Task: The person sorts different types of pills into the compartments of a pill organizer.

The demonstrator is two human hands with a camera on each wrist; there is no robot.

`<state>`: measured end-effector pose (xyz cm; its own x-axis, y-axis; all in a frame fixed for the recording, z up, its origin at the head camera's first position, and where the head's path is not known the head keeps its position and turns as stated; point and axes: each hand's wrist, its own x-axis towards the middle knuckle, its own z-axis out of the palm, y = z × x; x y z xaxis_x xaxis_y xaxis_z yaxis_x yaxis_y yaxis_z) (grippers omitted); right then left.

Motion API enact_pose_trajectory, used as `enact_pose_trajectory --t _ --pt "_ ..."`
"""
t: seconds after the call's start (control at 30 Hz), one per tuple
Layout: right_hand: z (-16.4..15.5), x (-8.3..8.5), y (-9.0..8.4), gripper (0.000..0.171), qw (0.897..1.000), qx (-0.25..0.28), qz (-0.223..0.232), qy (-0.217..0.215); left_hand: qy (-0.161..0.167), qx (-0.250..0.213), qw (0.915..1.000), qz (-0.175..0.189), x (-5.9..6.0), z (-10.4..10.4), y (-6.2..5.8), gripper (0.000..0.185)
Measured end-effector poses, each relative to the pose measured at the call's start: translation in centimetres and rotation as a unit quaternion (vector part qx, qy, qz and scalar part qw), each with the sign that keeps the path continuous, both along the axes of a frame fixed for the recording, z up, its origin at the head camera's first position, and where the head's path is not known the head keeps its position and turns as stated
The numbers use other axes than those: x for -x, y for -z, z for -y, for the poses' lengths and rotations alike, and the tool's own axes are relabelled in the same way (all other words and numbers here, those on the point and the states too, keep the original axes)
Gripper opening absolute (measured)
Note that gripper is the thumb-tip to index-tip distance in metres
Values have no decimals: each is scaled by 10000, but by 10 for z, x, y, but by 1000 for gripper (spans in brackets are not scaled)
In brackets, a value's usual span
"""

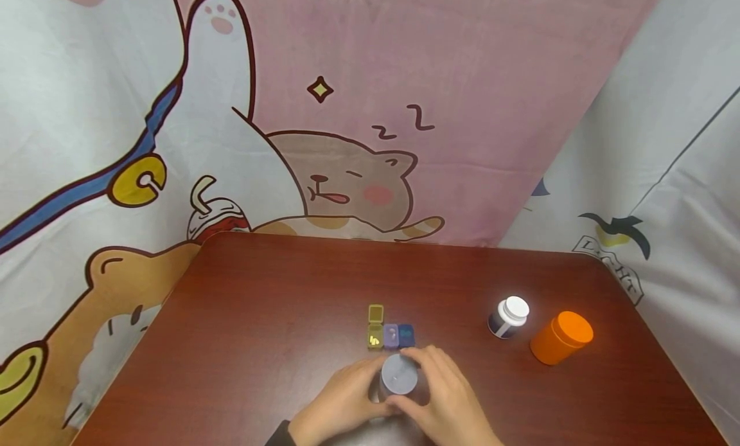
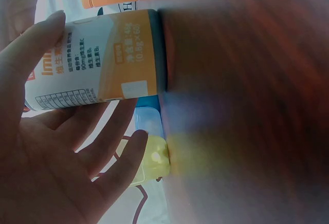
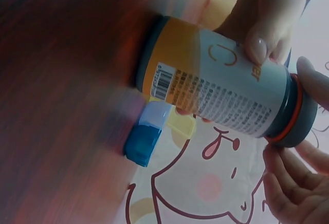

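A bottle (image 1: 399, 374) with a grey cap stands on the dark red table (image 1: 260, 304) near its front edge, between both hands. My left hand (image 1: 370, 389) wraps the bottle's body; its white and orange label (image 2: 97, 59) shows in the left wrist view, with my fingers (image 2: 115, 154) beside it. My right hand (image 1: 424, 376) grips the cap (image 3: 298, 116), which has an orange ring under it. Just behind the bottle lies a small pill organizer (image 1: 391, 335) with yellow, purple and blue compartments. Its yellow lid (image 1: 376, 313) is flipped up.
A dark bottle with a white cap (image 1: 509, 316) and an orange container (image 1: 561, 337) stand at the right of the table. Printed cartoon cloth (image 1: 347, 144) hangs behind and around the table. The table's left half is bare wood.
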<state>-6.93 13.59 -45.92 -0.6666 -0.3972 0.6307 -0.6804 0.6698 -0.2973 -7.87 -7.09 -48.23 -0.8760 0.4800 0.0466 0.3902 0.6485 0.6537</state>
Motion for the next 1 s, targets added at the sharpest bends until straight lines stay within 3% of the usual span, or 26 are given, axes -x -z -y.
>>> enact_pose_trajectory --t 0.13,0.2,0.3,0.4,0.47,0.67,0.77,0.87,1.0 --pt "0 0 0 75 9997 -147 -125 139 11 -21 10000 18 0 0 1 72" --pt "-3 0 -3 82 9991 -367 180 126 20 -45 10000 32 0 0 1 73" --pt "-12 3 -7 87 9897 -566 1302 -187 30 -72 10000 36 1 -1 1 74" --pt "-23 10 -9 86 9656 -430 2486 -624 5 -61 10000 37 0 -1 1 73" --pt "-29 15 -9 81 9526 -294 2894 -892 -19 -39 10000 25 0 -1 0 71" --pt "-37 33 -4 68 9346 336 2826 -2131 -67 -4 10000 4 -1 0 -1 70" --pt "-36 39 -3 66 9210 535 2805 -2650 -62 29 10000 7 -1 0 -1 73" --pt "-35 43 -4 63 9157 567 2744 -2881 -41 38 10000 60 -1 1 -1 76" --pt "-36 44 -4 59 9176 597 2781 -2776 -17 16 9999 114 0 1 0 74"
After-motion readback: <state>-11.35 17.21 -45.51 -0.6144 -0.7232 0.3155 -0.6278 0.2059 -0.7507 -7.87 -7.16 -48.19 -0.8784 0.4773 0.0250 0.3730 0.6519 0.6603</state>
